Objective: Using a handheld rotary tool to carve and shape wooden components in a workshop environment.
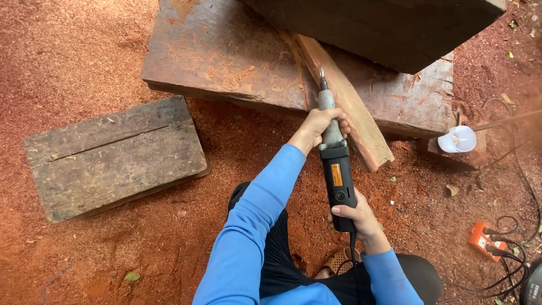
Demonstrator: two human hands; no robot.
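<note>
**Grinder poised over the plank**

Left hand [322,125] is clamped round the neck of the die grinder [336,169], right hand [355,216] round its rear. The bit hangs just above the reddish plank [353,113] on the slab [226,56]. Shavings lie around; carving looks barely begun.

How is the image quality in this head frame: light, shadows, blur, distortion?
Head view: soft, even daylight with no glare and only faint shadows under the wooden slab; the power tool, left hand and right hand are sharp; wide-angle stretching shows toward the edges, where the blue sleeves loom large; the far right edge is slightly soft.
</note>
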